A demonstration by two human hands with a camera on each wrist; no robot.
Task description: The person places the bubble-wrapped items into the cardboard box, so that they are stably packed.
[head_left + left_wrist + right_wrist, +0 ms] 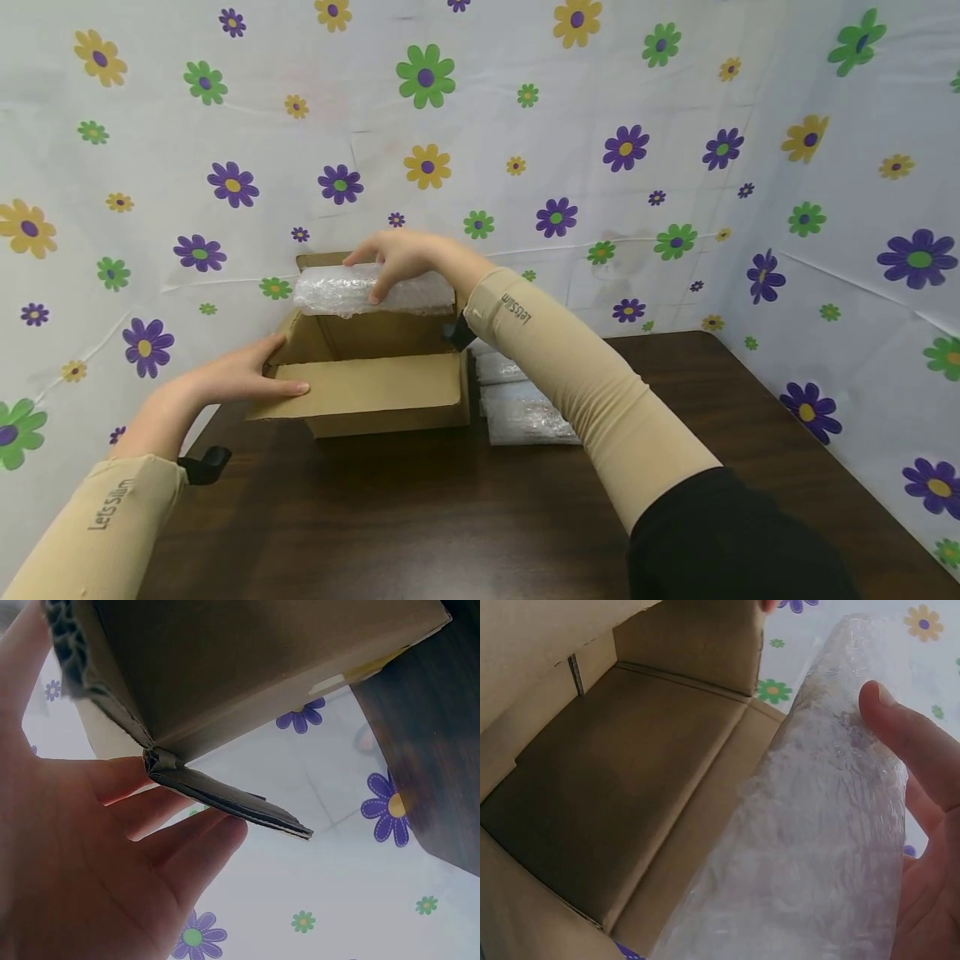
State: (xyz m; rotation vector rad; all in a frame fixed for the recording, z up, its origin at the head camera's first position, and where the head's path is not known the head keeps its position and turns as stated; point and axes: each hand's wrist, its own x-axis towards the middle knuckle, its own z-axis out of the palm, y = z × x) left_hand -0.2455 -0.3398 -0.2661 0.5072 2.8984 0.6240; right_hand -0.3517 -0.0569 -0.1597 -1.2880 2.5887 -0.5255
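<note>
An open cardboard box (390, 387) stands on the dark table, its front flap folded out toward me. My left hand (243, 373) grips the box's left corner, thumb lying over the front flap. In the left wrist view, the fingers reach under a folded cardboard flap (225, 796). Above the back of the box, my right hand (408, 254) holds a bubble-wrapped package (330, 292), thumb on the near side. The right wrist view shows this long package (810, 825) beside the bare box interior (622, 772); the fingers behind it are partly hidden.
Several more bubble-wrapped packages (528, 414) lie on the table (420, 508) right of the box, partly hidden by my right forearm. A white flower-patterned cloth (480, 150) hangs behind the table and along its right side.
</note>
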